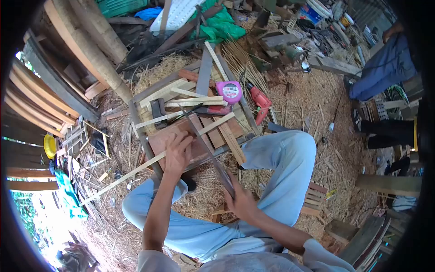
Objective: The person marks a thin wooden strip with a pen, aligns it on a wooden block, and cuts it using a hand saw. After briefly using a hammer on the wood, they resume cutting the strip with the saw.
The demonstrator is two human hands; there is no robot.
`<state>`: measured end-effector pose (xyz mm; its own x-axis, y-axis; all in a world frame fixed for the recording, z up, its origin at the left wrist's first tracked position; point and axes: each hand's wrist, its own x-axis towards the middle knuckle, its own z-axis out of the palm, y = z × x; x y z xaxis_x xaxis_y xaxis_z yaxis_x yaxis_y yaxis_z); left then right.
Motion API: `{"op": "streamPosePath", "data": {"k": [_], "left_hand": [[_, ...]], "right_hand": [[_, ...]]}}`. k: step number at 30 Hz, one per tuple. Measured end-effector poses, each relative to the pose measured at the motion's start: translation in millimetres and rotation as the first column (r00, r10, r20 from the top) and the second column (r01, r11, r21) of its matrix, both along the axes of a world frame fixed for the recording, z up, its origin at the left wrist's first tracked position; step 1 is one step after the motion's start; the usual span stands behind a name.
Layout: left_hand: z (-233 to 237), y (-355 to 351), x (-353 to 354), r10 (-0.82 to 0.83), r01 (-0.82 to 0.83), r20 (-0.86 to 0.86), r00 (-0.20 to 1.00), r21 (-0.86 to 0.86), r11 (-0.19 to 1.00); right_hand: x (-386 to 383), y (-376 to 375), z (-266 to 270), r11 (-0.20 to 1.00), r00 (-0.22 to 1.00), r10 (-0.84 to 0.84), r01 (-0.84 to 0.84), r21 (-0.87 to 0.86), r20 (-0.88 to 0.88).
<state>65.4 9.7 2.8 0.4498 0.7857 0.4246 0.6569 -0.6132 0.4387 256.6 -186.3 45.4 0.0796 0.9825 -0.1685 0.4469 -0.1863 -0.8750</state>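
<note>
My right hand (241, 204) is wrapped round the handle end of a machete (210, 156), a long dark tapering blade pointing up and left across the workbench. Fingers bent, my left hand (178, 149) presses a thin pale wooden strip (124, 178) against a reddish-brown board (158, 141). The strip's near end reaches far out to the left, and it seems to run under my hand to the blade; its middle is hidden. Beyond the blade, short wooden pieces (232, 144) lie on the bench. A pink tape measure (229, 92) sits further back.
A dark hammer-like head (158, 113) and several strips (181, 102) rest on the workbench frame (145, 147). A red drill (259, 100) lies at its right edge. Shavings cover the ground (308, 104). Another person's legs (385, 68) are at right; curved timbers (81, 50) lean at left.
</note>
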Motion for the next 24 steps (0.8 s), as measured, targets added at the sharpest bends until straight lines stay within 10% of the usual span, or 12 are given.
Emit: {"op": "streamPosePath", "data": {"k": [17,24], "left_hand": [[10,-7,4,0.073,-0.047,0.197,0.978,-0.133,0.99],[11,-5,3,0.049,-0.043,0.13,0.99,-0.054,0.998]], "right_hand": [[14,-19,-11,0.99,0.995,0.034,-0.046,0.134,0.094],[-7,54,13,0.996,0.972,0.08,-0.068,-0.061,0.22]]}}
